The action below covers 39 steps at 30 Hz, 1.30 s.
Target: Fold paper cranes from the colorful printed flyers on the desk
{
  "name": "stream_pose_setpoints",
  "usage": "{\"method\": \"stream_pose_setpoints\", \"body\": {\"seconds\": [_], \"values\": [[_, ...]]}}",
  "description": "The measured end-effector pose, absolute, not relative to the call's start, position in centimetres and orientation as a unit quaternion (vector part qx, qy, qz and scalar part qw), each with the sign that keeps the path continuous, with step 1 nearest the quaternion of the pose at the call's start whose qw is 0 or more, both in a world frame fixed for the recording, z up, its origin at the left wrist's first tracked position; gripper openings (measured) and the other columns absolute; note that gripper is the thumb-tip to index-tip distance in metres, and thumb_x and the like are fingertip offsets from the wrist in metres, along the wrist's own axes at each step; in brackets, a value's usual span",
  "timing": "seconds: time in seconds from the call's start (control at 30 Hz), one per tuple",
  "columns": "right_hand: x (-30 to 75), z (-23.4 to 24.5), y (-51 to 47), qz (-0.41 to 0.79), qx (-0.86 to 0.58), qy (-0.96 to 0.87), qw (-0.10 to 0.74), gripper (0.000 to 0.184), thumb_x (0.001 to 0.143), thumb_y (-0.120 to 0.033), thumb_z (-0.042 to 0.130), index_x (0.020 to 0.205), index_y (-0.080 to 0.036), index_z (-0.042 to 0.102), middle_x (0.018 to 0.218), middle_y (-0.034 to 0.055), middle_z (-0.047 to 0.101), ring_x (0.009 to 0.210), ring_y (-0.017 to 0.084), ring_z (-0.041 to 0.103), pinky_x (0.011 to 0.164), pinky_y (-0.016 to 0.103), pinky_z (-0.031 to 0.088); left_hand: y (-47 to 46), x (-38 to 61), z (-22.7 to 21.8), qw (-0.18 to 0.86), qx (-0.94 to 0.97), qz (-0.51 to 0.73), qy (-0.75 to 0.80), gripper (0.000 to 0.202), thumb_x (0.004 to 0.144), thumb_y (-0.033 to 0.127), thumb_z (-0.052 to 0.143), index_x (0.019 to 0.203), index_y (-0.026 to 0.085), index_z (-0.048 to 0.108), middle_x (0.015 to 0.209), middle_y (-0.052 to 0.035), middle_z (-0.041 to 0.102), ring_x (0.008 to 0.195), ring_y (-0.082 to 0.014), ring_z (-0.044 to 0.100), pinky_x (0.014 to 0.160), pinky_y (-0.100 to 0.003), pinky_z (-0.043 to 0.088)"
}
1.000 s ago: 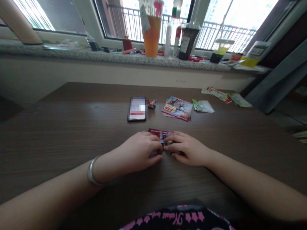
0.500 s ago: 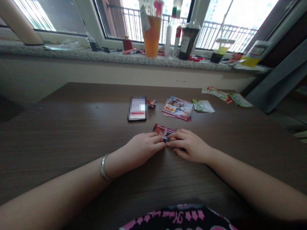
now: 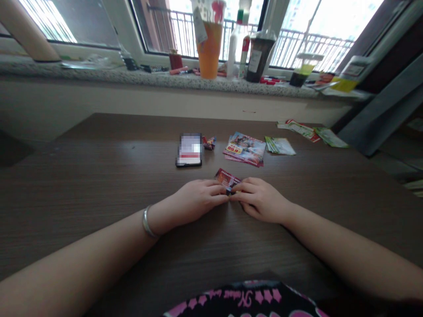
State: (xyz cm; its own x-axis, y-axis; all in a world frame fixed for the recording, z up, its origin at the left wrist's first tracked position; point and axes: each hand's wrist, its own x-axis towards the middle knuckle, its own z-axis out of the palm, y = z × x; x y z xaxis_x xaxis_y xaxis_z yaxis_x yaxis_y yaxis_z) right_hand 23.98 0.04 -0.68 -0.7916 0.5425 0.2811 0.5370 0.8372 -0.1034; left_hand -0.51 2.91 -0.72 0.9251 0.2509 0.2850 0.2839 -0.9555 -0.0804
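Note:
A small dark-red printed paper lies on the brown table, its near part covered by my fingers. A bluish, folded-looking bit of it shows between my fingertips. My left hand, below a silver bangle, has its fingers together and pressed on the paper's left side. From the right, my right hand pinches the paper's near edge with bent fingers. Both sets of fingertips almost meet there. Just beyond lies a stack of printed leaflets, one showing "89.9".
A phone lies beyond my left hand, with a crumpled colourful piece beside it. Green-and-white papers and several strips lie at the right back. Cups, including an orange drink, and bottles crowd the windowsill.
The paper has turned slightly and its visible far part has shifted a little right. My left hand has moved slightly up and right; my right hand has barely shifted.

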Motion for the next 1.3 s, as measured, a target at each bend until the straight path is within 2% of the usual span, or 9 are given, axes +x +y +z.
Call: {"method": "stream_pose_setpoints", "body": {"seconds": [0.17, 0.4, 0.73, 1.07, 1.3], "values": [[23.8, -0.7, 0.0, -0.007, -0.286, -0.949, 0.130, 0.028, 0.088, -0.017, 0.049, 0.111, -0.021, 0.064, 0.113, 0.0083, 0.063, 0.100, 0.023, 0.052, 0.089, 0.038, 0.045, 3.3, -0.6, -0.8, 0.055, -0.982, -0.124, -0.129, 0.030, 0.092, 0.015, 0.050, 0.120, 0.023, 0.057, 0.119, -0.0057, 0.062, 0.110, -0.0231, 0.059, 0.090, -0.038, 0.053], [23.6, -0.4, -0.2, -0.026, -0.308, -0.946, 0.101, 0.025, 0.089, -0.018, 0.049, 0.108, -0.020, 0.065, 0.111, 0.0102, 0.061, 0.098, 0.023, 0.051, 0.086, 0.037, 0.045, 2.9, 0.0, -0.3, 0.062, -0.983, -0.107, -0.134, 0.022, 0.091, 0.016, 0.053, 0.111, 0.019, 0.060, 0.114, -0.0073, 0.064, 0.110, -0.0242, 0.059, 0.095, -0.041, 0.050], [24.3, 0.2, -0.6, -0.035, -0.339, -0.938, 0.072, 0.026, 0.086, -0.017, 0.051, 0.108, -0.022, 0.064, 0.111, 0.0083, 0.063, 0.099, 0.022, 0.053, 0.086, 0.037, 0.045, 2.4, 0.0, 0.1, 0.070, -0.982, -0.108, -0.140, 0.024, 0.092, 0.018, 0.052, 0.114, 0.020, 0.060, 0.115, -0.0070, 0.065, 0.109, -0.0234, 0.060, 0.094, -0.040, 0.050], [25.2, 0.6, -0.6, -0.025, -0.358, -0.930, 0.083, 0.020, 0.086, -0.016, 0.051, 0.098, -0.021, 0.067, 0.112, 0.0074, 0.065, 0.101, 0.021, 0.057, 0.088, 0.035, 0.048, 2.3, 0.1, 0.2, 0.061, -0.982, -0.114, -0.139, 0.024, 0.090, 0.015, 0.054, 0.113, 0.019, 0.060, 0.114, -0.0061, 0.065, 0.109, -0.0232, 0.060, 0.093, -0.041, 0.049], [26.2, 1.4, -0.3, -0.008, -0.393, -0.917, 0.061, 0.018, 0.084, -0.018, 0.052, 0.089, -0.021, 0.068, 0.108, 0.0048, 0.067, 0.096, 0.020, 0.061, 0.085, 0.033, 0.049, 2.4, 0.0, 0.2, 0.064, -0.983, -0.107, -0.137, 0.025, 0.090, 0.015, 0.052, 0.113, 0.019, 0.060, 0.114, -0.0069, 0.065, 0.109, -0.0234, 0.060, 0.093, -0.040, 0.049]]}}
